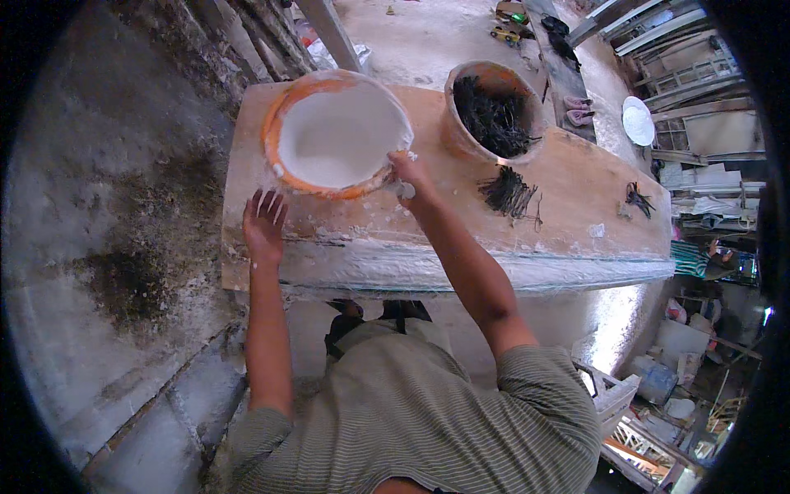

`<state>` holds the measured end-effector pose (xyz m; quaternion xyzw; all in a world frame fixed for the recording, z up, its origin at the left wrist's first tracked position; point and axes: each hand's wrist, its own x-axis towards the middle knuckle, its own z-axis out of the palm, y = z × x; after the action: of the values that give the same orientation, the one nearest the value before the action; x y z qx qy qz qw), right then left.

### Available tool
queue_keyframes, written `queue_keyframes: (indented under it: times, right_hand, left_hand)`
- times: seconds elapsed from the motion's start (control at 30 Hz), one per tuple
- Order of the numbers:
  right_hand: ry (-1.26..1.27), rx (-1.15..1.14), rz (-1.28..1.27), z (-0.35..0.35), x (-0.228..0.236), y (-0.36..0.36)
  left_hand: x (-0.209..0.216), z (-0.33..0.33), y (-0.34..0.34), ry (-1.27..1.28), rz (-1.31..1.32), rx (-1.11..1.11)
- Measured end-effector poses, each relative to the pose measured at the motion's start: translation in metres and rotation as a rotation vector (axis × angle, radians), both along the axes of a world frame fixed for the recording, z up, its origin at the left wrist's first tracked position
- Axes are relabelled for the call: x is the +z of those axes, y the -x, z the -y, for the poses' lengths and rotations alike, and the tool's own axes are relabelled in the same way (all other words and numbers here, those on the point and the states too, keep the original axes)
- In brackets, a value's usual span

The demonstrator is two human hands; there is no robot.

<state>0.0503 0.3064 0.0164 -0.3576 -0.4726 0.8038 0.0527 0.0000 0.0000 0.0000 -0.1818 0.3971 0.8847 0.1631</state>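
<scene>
A round orange basin [271,136] stands on the left part of the table, caked with white along its rim. Fine white powder or paste [333,140] fills much of it. My right hand [411,174] is closed at the basin's near right rim, with white residue on the fingers. A small pale round piece [406,191] shows just below that hand; whether I hold it is unclear. My left hand [265,224] lies near the basin's lower left side, fingers spread and whitened at the tips, holding nothing.
Right of the basin stands a bucket [455,136] of dark, thin strands. A bundle of similar strands [508,194] lies in front of it, and a smaller bundle [638,200] farther right. White residue coats the table's near edge [477,270]. A stained wall [123,206] rises at left.
</scene>
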Motion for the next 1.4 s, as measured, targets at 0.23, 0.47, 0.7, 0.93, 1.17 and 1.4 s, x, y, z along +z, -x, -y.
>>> queue_keyframes:
  times: [0.23,0.47,0.7,0.93,1.17,1.4]
  right_hand:
    - [-0.081,-0.156,0.263,-0.017,0.005,-0.014]
    - [-0.065,-0.069,-0.032,0.005,-0.035,-0.066]
    - [-1.187,0.709,0.445,0.03,-0.1,-0.09]
    - [-0.949,0.826,-0.141,0.121,-0.003,-0.066]
    - [-1.459,1.222,-0.247,0.195,-0.047,-0.045]
    - [-1.647,1.236,-0.763,0.154,-0.034,-0.088]
  left_hand:
    - [-0.006,0.068,-0.077,0.302,-0.104,0.024]
    - [-0.02,0.116,-0.134,0.213,-0.017,0.309]
    - [0.002,0.114,-0.142,0.21,-0.039,0.352]
    - [-0.018,0.117,-0.177,0.36,-0.087,0.365]
    - [-0.015,0.056,-0.193,0.589,-0.102,0.243]
    - [-0.039,0.01,-0.201,0.99,-0.196,0.033]
